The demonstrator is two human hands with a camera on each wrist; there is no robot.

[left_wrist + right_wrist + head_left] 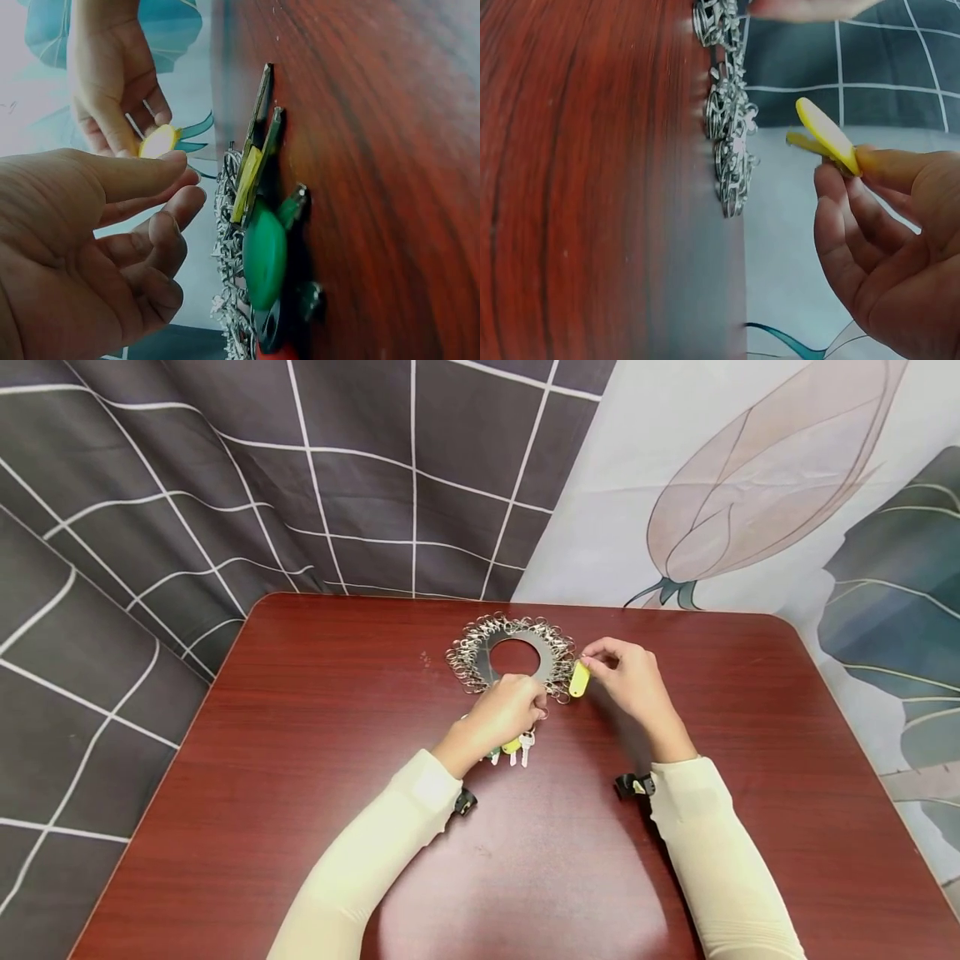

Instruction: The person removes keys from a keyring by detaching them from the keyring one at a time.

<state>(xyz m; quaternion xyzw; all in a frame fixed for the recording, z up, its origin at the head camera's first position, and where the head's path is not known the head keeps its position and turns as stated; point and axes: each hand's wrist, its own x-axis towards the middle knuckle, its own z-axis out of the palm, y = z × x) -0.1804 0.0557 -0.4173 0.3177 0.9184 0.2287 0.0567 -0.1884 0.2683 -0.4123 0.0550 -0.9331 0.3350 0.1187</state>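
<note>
My right hand (628, 681) pinches a yellow key tag (579, 679) between thumb and fingertips, above the table at the right of a flat grey ring (480, 656). A second narrow piece (804, 142) sticks out beside the tag in the right wrist view. Many metal clasps with split rings (558, 647) line the grey ring's outer edge. My left hand (501, 708) hovers at its front edge, fingers loosely bent, with nothing visible between them. Below that hand lie silver keys (527, 747) with a green tag (265, 255) and a yellow tag (247, 184), partly hidden from above.
The reddish-brown wooden table (300, 760) has rounded far corners. Behind it hang a dark grid-patterned cloth (360, 485) and a pale cloth with a flower print (600, 510). Each wrist carries a small black camera strap (633, 786).
</note>
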